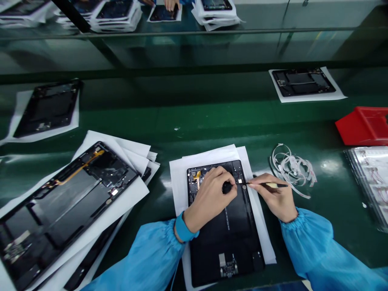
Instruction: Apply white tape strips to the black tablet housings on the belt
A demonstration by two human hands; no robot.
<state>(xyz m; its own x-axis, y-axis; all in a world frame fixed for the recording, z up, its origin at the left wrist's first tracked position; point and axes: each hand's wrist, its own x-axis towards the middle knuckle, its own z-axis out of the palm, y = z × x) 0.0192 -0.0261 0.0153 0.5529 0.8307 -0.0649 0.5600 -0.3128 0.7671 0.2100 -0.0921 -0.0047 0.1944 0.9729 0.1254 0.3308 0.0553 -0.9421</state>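
Note:
An opened black tablet (224, 242) lies on white sheets (180, 178) in front of me, its inner parts facing up. My left hand (212, 190) is over its upper half, fingers curled around a small round black piece (226, 187) whose kind I cannot make out. At the tablet's upper right edge, my right hand (277, 196) pinches a slim pointed tool (277, 185), perhaps tweezers. Its tip points left, close to the left fingertips. The left hand covers some of the parts beneath it.
On the left is a stack of opened tablets (75, 202) between white sheets. Tangled white strips (292, 165) lie to the right, near a red bin (363, 127) and clear plastic trays (371, 173). Two more tablets (48, 107) (303, 83) lie farther back. A co-worker's hand (171, 4) shows beyond.

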